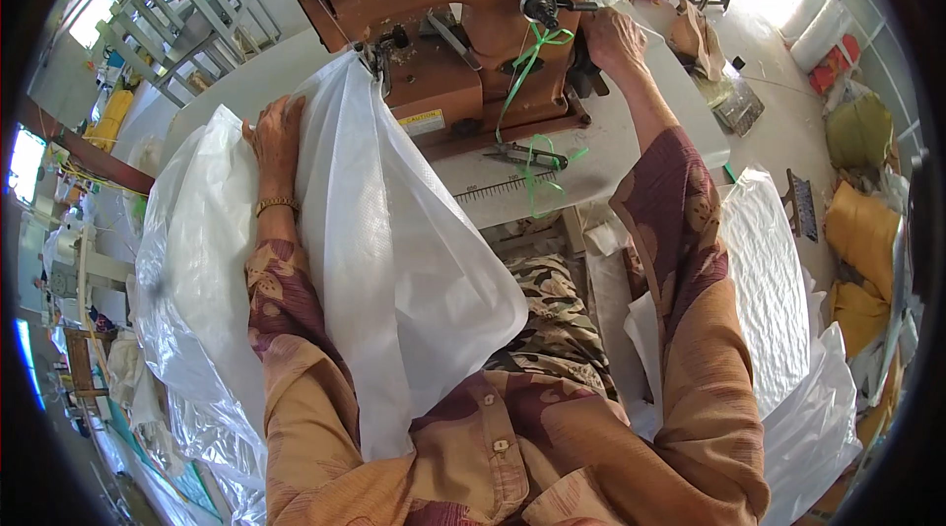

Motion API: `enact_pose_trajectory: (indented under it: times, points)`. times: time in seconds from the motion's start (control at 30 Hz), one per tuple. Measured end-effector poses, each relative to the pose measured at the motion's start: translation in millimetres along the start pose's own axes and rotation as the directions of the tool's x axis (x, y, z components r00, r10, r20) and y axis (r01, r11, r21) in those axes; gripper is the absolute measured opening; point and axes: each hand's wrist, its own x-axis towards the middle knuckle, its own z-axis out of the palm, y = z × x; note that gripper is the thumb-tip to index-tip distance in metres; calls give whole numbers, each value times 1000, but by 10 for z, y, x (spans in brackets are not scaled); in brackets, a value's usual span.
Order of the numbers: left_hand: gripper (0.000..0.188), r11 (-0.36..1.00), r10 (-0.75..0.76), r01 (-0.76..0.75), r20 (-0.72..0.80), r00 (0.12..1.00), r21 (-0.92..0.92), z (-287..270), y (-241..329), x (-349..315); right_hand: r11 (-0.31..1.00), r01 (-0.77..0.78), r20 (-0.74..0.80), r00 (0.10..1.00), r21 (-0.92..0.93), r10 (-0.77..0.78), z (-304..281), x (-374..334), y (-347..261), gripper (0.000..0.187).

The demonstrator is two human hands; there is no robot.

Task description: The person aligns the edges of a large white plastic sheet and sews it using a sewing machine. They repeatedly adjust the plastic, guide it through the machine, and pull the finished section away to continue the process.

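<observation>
A brown sewing machine (434,33) stands on the pale work table in front of me. The top corner of a white woven plastic sack (365,211) is under the needle area, and the rest drapes down over my lap. My left hand (276,137) lies at the left of this sack, its fingers loosely apart on the white material. My right hand (616,41) is at the machine's right end, its fingers bent around the handwheel, which is mostly hidden. Thread snips (532,156) with green ribbon tied on lie on the table before the machine.
White plastic material (202,221) bulges beside my left arm. More white sheets (764,290) are stacked at my right. A ruler scale (493,191) marks the table's near edge. Yellow cloth (862,230) and bundles lie at the far right; metal frames (187,24) stand at the back left.
</observation>
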Motion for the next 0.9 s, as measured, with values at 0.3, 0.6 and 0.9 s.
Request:
enact_pose_trajectory:
  times: [0.3,0.6,0.9]
  points:
    - [54,990,105,-101,-38,994,96,166,-179,36,995,77,-149,987,58,-67,234,-47,153,53]
    - [50,990,110,-107,-36,993,93,134,-192,25,979,102,-375,926,176,-29,301,-346,93,45]
    - [55,998,44,-41,-56,997,54,154,-90,42,999,3,-82,997,41,0,136,-31,150,49]
